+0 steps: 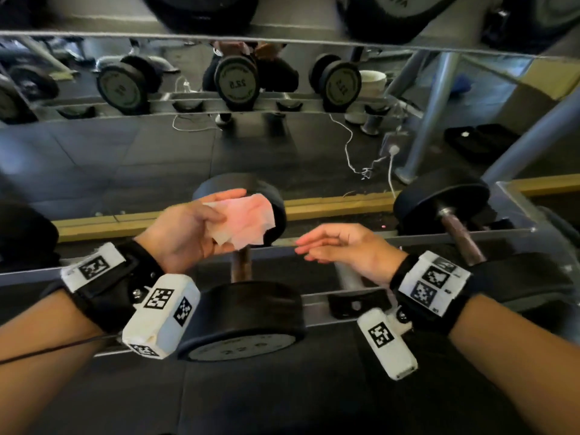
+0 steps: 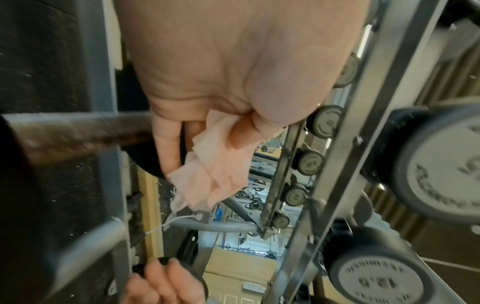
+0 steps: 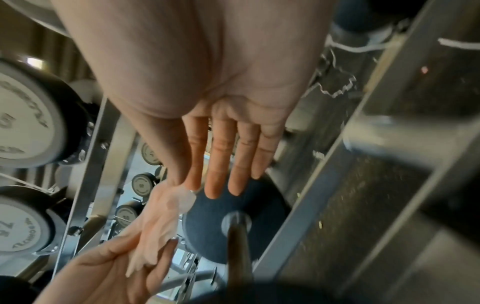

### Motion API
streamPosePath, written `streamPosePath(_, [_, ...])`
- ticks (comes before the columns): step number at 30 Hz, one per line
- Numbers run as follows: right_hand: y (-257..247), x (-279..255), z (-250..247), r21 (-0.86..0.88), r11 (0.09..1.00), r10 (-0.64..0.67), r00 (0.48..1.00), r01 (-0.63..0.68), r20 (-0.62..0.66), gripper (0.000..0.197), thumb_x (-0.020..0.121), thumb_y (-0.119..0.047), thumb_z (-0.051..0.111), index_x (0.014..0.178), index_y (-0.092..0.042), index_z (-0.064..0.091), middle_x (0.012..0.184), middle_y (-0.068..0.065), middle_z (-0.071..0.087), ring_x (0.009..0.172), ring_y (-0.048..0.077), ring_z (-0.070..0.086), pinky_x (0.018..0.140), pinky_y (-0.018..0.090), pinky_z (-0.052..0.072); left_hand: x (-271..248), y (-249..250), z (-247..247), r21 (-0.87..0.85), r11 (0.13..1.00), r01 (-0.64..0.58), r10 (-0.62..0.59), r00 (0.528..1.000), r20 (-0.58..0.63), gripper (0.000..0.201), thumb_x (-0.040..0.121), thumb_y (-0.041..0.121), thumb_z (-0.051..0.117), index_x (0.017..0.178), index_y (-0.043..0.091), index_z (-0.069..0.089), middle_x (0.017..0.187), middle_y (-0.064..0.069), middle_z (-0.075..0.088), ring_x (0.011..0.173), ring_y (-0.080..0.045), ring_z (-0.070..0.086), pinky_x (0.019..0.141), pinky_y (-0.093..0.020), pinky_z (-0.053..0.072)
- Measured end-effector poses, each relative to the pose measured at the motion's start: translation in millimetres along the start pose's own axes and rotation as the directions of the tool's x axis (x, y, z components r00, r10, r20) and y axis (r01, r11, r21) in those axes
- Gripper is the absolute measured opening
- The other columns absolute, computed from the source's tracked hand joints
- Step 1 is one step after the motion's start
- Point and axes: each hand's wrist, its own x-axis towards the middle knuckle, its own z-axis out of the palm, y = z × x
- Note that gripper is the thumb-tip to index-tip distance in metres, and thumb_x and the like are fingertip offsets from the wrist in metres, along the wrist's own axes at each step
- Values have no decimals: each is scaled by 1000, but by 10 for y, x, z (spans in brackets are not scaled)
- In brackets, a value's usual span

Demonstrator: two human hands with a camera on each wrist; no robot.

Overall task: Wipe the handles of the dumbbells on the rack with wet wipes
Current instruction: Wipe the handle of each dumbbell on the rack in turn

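A mirror [image 1: 94,152] runs along behind the rack [image 1: 345,243], throwing back a row of dumbbells, a white cable and a crouched figure. A white cord [image 1: 346,149] trails over the dark rubber floor [image 1: 282,403] near the mirror's foot, and a yellow wooden strip [image 1: 329,208] lines the bottom of the glass. Grey angled legs of the rack rise at the right, and an upper tier of bigger dumbbells [image 1: 201,11] hangs over the top of the head view.

On the lower rails, the centre dumbbell [image 1: 248,312] lies across front and back rail, its brownish handle [image 1: 241,265] bare between the two black heads. The left hand [image 1: 188,233] is raised just above that handle, thumb and fingers pinching a crumpled pinkish wet wipe [image 1: 248,221]; the wipe hangs off the fingers in front of the far head and is not touching the handle. In the left wrist view the wipe [image 2: 207,164] drapes down from the pinch.

The right hand [image 1: 342,249] is released, fingers straight and together, holding nothing, reaching leftward above the front rail towards the wipe. A second dumbbell [image 1: 445,199] sits toward the rack's right end, its rusty handle [image 1: 461,237] sloping down behind the right wrist. Both wrists wear black straps with white marker blocks [image 1: 160,315].
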Motion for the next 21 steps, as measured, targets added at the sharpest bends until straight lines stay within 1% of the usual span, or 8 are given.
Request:
streamPosePath(4, [-27,-433,-799,-214,976,-58,996,43,-67,23,91,-6,65,113,-10,69,109,6,73,104,12,67,92,19,50,144,160,744,45,998,-42,42,999,6,44,95,3,39,132,14,60,126,-12,68,105,-28,67,83,-47,57])
streamPosePath(6, [63,-715,-1232,-322,947,-59,993,24,-98,22,91,-10,67,111,-16,71,105,-3,73,99,2,67,85,12,48,260,137,1169,59,997,-45,45,999,-3,41,96,5,39,129,13,62,122,-12,69,99,-27,69,75,-44,62])
streamPosePath(8, [258,-993,-1657,-335,942,-44,983,-18,-177,21,90,-7,67,106,-21,71,104,-4,73,97,4,68,82,11,48,421,19,1590,49,999,-20,20,1000,-9,40,97,5,37,129,13,61,121,-11,68,96,-26,69,70,-41,62])
streamPosePath(11, [586,-1388,-2129,-311,941,23,946,-130,-323,29,89,-1,66,99,-27,70,103,-7,73,101,12,68,88,18,51,657,-264,2151,1,999,50,-50,999,6,41,99,7,35,133,12,57,122,-13,65,100,-30,63,71,-42,61])
streamPosePath(13, [790,-1591,-2332,-337,921,53,922,-193,-383,29,87,-6,70,97,-34,71,104,-11,72,103,5,66,100,32,49,792,-464,2521,-23,998,61,-60,998,25,35,97,7,39,124,11,60,113,-15,64,96,-30,59,74,-41,57])
streamPosePath(15, [940,-1689,-2441,-344,909,83,910,-236,-405,25,85,-16,73,97,-38,72,106,-15,71,106,3,63,104,38,45,933,-706,2842,-70,997,41,-33,994,108,17,90,10,46,102,11,59,93,-10,51,80,-21,47,70,-30,40])
streamPosePath(17, [1033,-1696,-2500,-292,913,138,888,-286,-438,21,83,-28,76,100,-39,72,108,-16,69,108,4,62,103,38,45,1107,-978,3057,-59,998,22,-17,997,79,9,95,13,49,100,12,57,87,-6,44,74,-15,40,67,-26,30])
streamPosePath(21, [1208,-1696,-2493,-200,933,164,849,-299,-503,14,82,-36,73,96,-35,68,102,-17,67,97,-3,61,80,16,45,1476,-1459,3135,118,993,-13,20,998,-57,25,97,37,57,119,29,67,109,8,71,104,-9,62,92,-39,48])
